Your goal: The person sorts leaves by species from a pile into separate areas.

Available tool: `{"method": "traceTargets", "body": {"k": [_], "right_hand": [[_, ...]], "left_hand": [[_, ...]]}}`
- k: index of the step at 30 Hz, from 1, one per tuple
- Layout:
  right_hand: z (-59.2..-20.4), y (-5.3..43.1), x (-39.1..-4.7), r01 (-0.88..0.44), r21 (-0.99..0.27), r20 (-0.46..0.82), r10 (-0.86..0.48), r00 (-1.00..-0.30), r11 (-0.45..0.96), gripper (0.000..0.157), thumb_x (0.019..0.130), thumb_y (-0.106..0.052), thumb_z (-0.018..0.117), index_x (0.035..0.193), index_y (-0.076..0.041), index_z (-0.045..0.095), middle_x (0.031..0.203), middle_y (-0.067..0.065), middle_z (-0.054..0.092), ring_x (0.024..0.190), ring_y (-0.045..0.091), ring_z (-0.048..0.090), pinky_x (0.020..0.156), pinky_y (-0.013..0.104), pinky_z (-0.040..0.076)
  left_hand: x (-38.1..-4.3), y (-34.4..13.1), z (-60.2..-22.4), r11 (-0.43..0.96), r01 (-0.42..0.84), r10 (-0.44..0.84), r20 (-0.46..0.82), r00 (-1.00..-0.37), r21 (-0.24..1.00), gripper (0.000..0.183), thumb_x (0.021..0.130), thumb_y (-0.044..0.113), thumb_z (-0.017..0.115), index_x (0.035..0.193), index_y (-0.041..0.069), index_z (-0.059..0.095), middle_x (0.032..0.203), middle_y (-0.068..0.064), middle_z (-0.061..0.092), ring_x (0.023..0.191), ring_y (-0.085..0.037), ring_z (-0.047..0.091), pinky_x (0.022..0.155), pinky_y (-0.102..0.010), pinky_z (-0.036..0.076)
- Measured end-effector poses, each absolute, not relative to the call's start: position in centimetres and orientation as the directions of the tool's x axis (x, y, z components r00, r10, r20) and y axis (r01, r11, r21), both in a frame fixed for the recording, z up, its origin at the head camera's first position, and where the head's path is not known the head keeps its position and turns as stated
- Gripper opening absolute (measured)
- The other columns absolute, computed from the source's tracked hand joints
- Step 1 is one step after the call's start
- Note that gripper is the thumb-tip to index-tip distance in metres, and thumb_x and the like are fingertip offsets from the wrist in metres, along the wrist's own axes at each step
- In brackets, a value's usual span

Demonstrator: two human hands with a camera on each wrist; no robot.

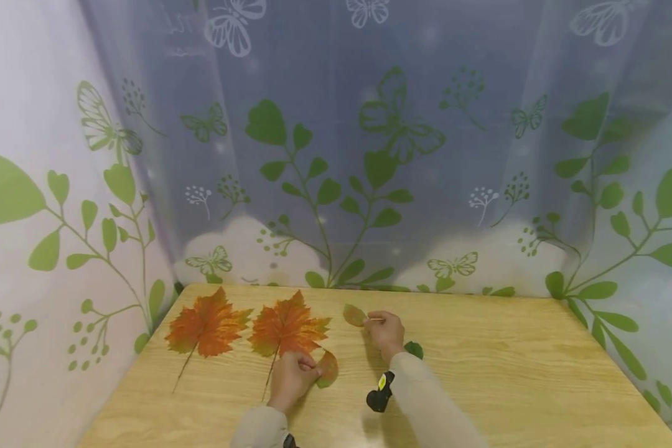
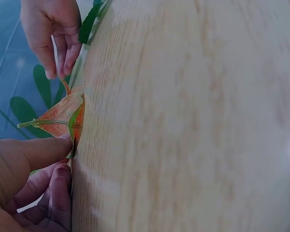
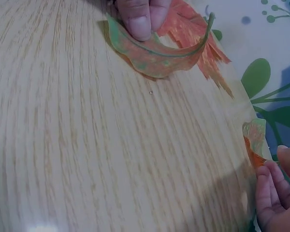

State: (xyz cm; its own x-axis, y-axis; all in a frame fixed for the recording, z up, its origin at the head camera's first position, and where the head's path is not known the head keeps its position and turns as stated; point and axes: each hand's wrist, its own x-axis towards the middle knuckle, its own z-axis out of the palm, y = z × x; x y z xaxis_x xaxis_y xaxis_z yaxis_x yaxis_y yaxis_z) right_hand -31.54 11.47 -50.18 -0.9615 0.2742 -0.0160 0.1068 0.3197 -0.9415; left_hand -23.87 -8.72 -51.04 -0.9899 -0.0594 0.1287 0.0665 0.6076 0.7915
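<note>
My left hand [image 1: 292,381] pinches the edge of a small orange-green leaf [image 1: 328,369] between thumb and fingers, low over the table. In the right wrist view this leaf [image 3: 157,58] is curved, its stem pointing up and away from the thumb. Farther back, my right hand [image 1: 386,331] pinches the stem of a second small green-orange leaf [image 1: 354,315], whose blade points to the left. Beside my right wrist a dark green leaf [image 1: 414,350] shows, partly hidden by the sleeve. Just left of my left hand lies a large orange maple leaf [image 1: 289,325], its stem running down past that hand.
Another large orange maple leaf [image 1: 207,325] lies at the table's back left, its thin stem toward the front. The wooden table [image 1: 537,373] meets a curtain [image 1: 336,186] printed with green leaves and butterflies along its back edge. Similar printed cloth hangs at both sides.
</note>
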Motion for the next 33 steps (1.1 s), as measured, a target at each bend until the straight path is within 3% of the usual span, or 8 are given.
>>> {"method": "traceTargets", "body": {"k": [10,15,23,33], "right_hand": [[-50.8,11.4,-32.0,0.078,-0.920,0.035,0.277,-0.960,0.384,0.015,0.087,-0.009,0.069,0.098,0.000,0.073,0.091,0.012,0.071,0.086,0.026,0.065,0.073,0.037,0.053],[-50.8,11.5,-32.1,0.082,-0.912,0.048,0.305,-0.951,0.401,0.012,0.086,-0.008,0.069,0.095,-0.001,0.074,0.089,0.011,0.071,0.083,0.026,0.065,0.072,0.037,0.053],[-49.5,12.2,-31.5,0.031,-0.926,0.079,0.271,-0.959,0.377,0.015,0.089,-0.006,0.065,0.101,0.000,0.073,0.094,0.014,0.071,0.088,0.029,0.065,0.078,0.041,0.054],[-44.9,17.9,-30.6,-0.042,-0.929,0.145,0.256,-0.956,0.367,0.022,0.092,-0.011,0.064,0.109,0.001,0.070,0.101,0.017,0.070,0.090,0.027,0.067,0.080,0.038,0.054]], "left_hand": [[-23.9,-8.9,-51.1,0.611,0.071,-0.065,0.139,-0.988,0.788,0.016,0.069,0.012,0.085,0.069,0.007,0.070,0.063,0.002,0.063,0.057,-0.009,0.054,0.053,-0.028,0.046],[-23.8,-8.8,-51.0,0.605,0.060,-0.062,0.122,-0.991,0.794,0.015,0.070,0.011,0.084,0.068,0.007,0.070,0.062,0.001,0.063,0.056,-0.009,0.054,0.052,-0.027,0.045],[-23.8,-8.6,-51.1,0.607,0.074,-0.063,0.140,-0.988,0.791,0.015,0.069,0.012,0.085,0.067,0.007,0.071,0.061,0.001,0.064,0.055,-0.008,0.054,0.052,-0.027,0.046],[-23.8,-8.6,-51.2,0.631,0.079,-0.073,0.159,-0.985,0.772,0.016,0.067,0.013,0.086,0.068,0.007,0.071,0.062,0.001,0.065,0.056,-0.008,0.056,0.053,-0.027,0.046]]}}
